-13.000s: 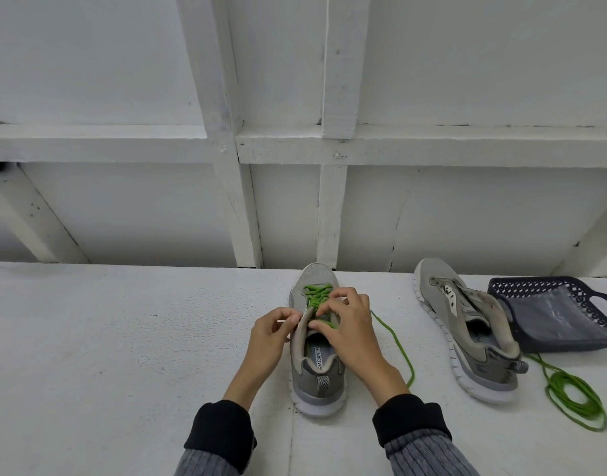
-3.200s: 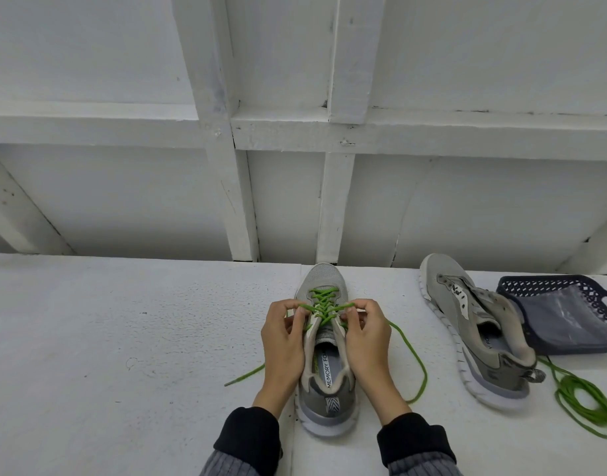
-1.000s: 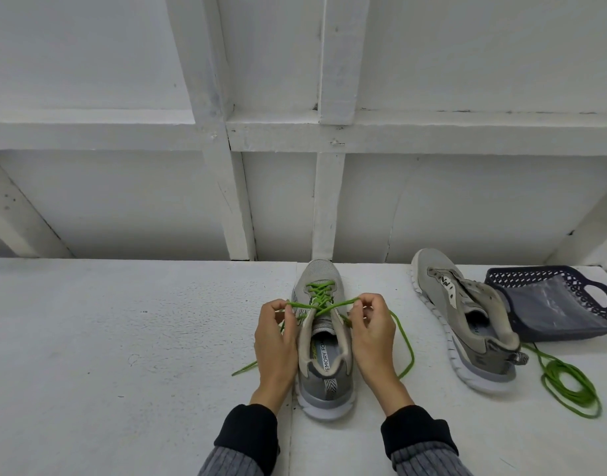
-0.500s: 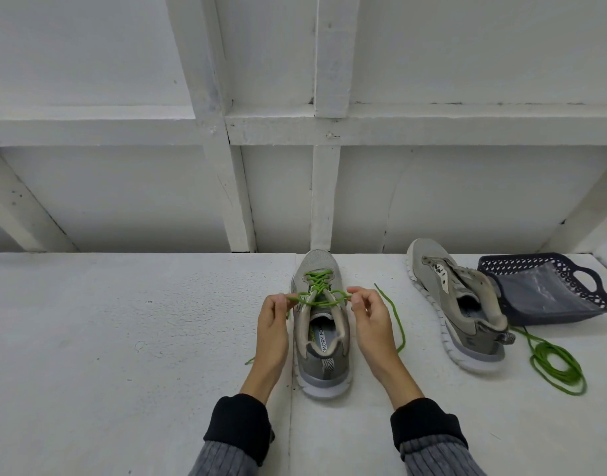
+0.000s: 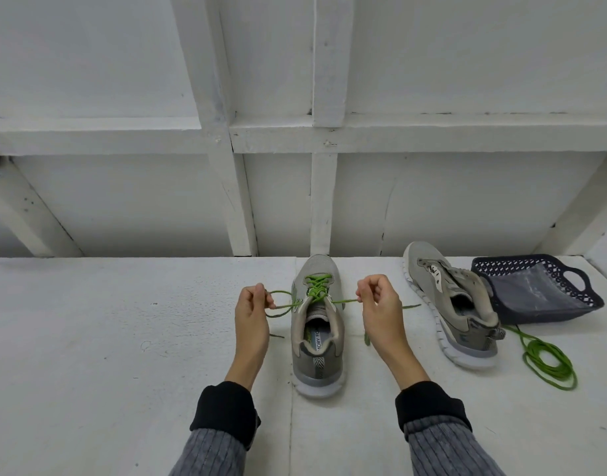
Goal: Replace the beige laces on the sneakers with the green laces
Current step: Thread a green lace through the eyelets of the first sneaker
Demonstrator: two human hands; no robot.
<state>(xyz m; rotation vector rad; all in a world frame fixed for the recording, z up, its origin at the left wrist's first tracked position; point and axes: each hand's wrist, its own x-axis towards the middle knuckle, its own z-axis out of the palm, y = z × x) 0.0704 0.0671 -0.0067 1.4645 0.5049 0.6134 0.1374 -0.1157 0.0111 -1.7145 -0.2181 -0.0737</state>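
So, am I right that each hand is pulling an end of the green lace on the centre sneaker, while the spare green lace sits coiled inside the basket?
Not quite: the head view shows the spare green lace coiled on the table, in front of the basket, not inside it. The rest holds: left hand and right hand each pull an end at the centre sneaker.

Bare workroom, white-painted timber-framed wall, rough white bench

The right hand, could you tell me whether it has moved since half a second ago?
Yes. The right hand has pulled outward to the right, away from the sneaker it sat beside, drawing the green lace taut.
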